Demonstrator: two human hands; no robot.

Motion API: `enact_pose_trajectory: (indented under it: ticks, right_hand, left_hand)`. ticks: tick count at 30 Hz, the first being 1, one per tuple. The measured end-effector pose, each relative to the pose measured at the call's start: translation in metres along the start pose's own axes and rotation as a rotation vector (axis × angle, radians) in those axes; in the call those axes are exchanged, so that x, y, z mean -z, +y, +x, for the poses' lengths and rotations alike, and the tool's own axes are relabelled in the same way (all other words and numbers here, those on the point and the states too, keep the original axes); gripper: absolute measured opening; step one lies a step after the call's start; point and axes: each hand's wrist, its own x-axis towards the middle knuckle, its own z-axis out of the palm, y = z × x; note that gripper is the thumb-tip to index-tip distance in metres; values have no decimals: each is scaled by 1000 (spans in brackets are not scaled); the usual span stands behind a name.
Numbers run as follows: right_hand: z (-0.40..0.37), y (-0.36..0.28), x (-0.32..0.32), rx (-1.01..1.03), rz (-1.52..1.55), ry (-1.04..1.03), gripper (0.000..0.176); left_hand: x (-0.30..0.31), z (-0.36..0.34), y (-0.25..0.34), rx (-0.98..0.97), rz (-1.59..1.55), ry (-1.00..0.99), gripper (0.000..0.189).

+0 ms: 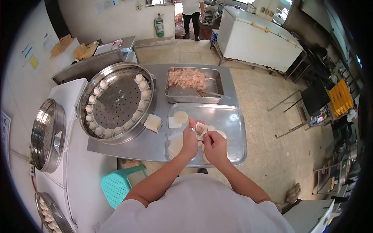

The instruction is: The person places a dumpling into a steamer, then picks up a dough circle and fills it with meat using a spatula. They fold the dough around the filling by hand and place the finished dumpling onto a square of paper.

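Dumpling point(201, 132): open-topped, filling showing, held above the tray point(236, 124); roundish, with no clear long axis.
Left hand point(191, 136): grip curled about the dumpling's left side.
Right hand point(216, 145): grip pinching its near right edge; both hands touch it, neither clearly nearer.
Steamer point(118, 103): left on the bench point(149, 148), buns point(142, 105) around its wall.
Hidden: the dumpling's underside and some fingertips; wrappers point(180, 117) in the tray, partly covered by the hands.

decent light on my end tbh | blown-out window point(283, 11) between 1 and 2 o'clock | soft glare on my tray point(236, 123) | dim around 3 | heavy fisheye bend, black corners
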Motion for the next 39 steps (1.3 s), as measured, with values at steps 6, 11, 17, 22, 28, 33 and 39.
enact_pose_trajectory:
  ticks: [6,11,17,22,28,33,39]
  right_hand:
    - [2,-22,7,201,-203,-38,11]
    - [7,-36,21,110,-148,-127,17]
    - [5,-45,24,136,-138,-136,12]
    - [2,-38,23,261,-279,-124,10]
    - [2,-53,30,202,-259,-152,12]
    - [12,-49,36,155,-212,-268,13]
    - [16,-46,37,262,-320,-299,7]
  left_hand:
    - [2,0,0,-147,128,131,62]
    - [1,-6,0,-210,188,118,60]
    - [4,-11,-2,-190,132,5,60]
    - [4,-13,5,-82,195,47,67]
    - [2,-20,22,67,215,57,72]
    - [-2,-22,23,7,326,-4,81]
    - [4,-23,26,52,375,-55,79]
